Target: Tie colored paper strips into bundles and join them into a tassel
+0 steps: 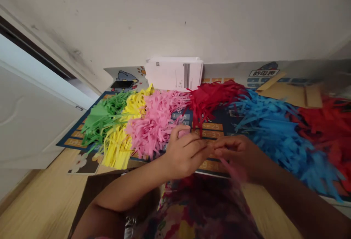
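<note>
My left hand (185, 155) is closed round a pink paper tassel (183, 133), part of which shows above the curled fingers. My right hand (244, 156) is closed too, its thumb and fingertips pinched together against the fingertips of the left. Pink paper strips (233, 169) hang blurred below the right fingers. What lies between the two sets of fingertips is hidden. To the left of my hands is a heap of pink fringed paper (157, 122), and behind them a red fringed bunch (216, 98). Blue fringed paper (279, 129) lies beyond my right hand.
Green (102, 118) and yellow fringed paper (120, 140) lie at the left of a printed mat (76, 136). A white box or stack (172, 72) stands against the wall. Folded brown card (293, 94) and more red fringe (329, 133) lie right.
</note>
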The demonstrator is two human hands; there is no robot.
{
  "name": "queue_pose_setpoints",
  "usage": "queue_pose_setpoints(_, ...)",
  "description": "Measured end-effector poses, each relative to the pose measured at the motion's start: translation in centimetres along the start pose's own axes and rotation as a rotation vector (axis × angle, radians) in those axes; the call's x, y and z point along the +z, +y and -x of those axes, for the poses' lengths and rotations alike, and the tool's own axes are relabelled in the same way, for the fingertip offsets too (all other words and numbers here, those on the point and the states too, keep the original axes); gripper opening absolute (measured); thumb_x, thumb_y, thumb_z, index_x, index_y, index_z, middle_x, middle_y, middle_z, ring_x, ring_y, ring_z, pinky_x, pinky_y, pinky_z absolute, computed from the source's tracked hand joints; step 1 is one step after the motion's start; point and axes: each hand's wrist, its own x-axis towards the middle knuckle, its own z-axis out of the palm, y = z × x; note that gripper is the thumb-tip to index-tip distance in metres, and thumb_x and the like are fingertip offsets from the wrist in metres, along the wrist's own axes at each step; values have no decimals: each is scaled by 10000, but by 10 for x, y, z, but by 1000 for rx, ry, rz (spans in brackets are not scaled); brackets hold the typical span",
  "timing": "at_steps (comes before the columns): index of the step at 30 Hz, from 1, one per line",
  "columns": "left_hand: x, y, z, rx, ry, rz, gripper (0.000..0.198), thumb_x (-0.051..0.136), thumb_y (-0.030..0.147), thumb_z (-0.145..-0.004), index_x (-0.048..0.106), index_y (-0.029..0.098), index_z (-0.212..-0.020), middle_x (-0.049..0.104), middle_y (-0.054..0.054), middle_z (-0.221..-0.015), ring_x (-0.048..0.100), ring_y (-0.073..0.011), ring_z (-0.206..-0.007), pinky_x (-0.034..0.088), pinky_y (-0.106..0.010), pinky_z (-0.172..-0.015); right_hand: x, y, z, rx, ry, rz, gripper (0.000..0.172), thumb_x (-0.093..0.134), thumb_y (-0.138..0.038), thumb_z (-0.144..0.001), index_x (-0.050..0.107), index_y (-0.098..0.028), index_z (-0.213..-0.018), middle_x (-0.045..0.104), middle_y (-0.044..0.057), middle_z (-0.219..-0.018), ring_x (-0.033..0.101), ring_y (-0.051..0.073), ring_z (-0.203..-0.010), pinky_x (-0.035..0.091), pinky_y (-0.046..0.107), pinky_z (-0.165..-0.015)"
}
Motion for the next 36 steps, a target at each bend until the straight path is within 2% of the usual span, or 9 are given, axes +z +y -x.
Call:
queue_pose_setpoints(3, 0, 7, -1, -126, 65, 93, 104, 634, 206, -930, 692, 246, -1006, 770, 21, -879, 671, -136, -835, 384, -399, -992, 11, 2, -1, 64, 100, -250, 312, 787, -500, -712, 724, -202, -647, 603, -7, -598, 502, 124, -552, 387, 249, -532)
queue_pose_setpoints(6, 8, 16, 1, -308, 153, 272, 65, 643, 221, -926, 707, 227, -929, 766, -7, -846, 683, -144, -800, 464, -370, -890, 29, 8, 1, -30, 276, -402, 287, 825, -469, -662, 709, -214, -602, 608, 2, -624, 529, 135, -601, 438, 255, -576)
queue_pose_setpoints(10, 24, 32, 4, -455, 287, 440, 72, 663, 233, -913, 714, 211, -868, 744, -16, -780, 673, -147, -739, 510, -346, -795, 50, 17, 6, -49, 447, -591, 232, 860, -399, -633, 713, -228, -686, 624, -11, -658, 520, 108, -545, 437, 222, -504)
queue_pose_setpoints(15, 37, 37, 6, -520, 254, 550, 118, 637, 250, -930, 722, 206, -860, 739, -34, -780, 668, -148, -733, 535, -321, -737, 52, 22, 10, 55, 457, -671, 291, 885, -384, -610, 705, -225, -774, 617, -23, -642, 528, 103, -468, 474, 225, -426)
queue_pose_setpoints(25, 56, 29, 11, -534, 246, 618, 105, 613, 244, -942, 713, 210, -941, 743, -48, -826, 674, -162, -781, 554, -324, -776, 58, 23, 1, -87, 597, -599, 145, 808, -282, -705, 674, -240, -669, 576, -26, -719, 513, 97, -538, 454, 215, -453)
queue_pose_setpoints(29, 55, 21, 10, -759, 192, 834, 171, 672, 312, -906, 696, 189, -789, 727, -42, -758, 675, -156, -753, 536, -270, -713, 18, 26, -11, -162, 583, -124, 93, 733, -297, -781, 705, -241, -711, 637, -4, -708, 593, 147, -647, 506, 263, -593)
queue_pose_setpoints(31, 53, 19, 10, -973, 162, 1096, 275, 679, 415, -889, 650, 176, -758, 722, -47, -741, 673, -154, -713, 534, -262, -674, -25, 32, -29, -55, 573, 292, 147, 617, -314, -877, 736, -233, -847, 694, 10, -742, 621, 160, -658, 504, 277, -625)
queue_pose_setpoints(33, 53, 19, 9, -1174, 133, 1395, 366, 705, 510, -841, 586, 175, -751, 681, -12, -650, 616, -119, -569, 500, -230, -564, -69, 42, -55, 102, 442, 869, 247, 523, -289, -935, 742, -224, -1029, 750, 43, -915, 675, 188, -812, 514, 301, -736)
queue_pose_setpoints(36, 57, 20, 9, -1386, 108, 1671, 465, 797, 552, -723, 519, 180, -741, 549, 77, -516, 409, -34, -387, 355, -153, -417, -112, 61, -92, 151, 297, 1083, 203, 597, -191, -861, 772, -196, -964, 755, 84, -1027, 673, 232, -981, 483, 316, -847)
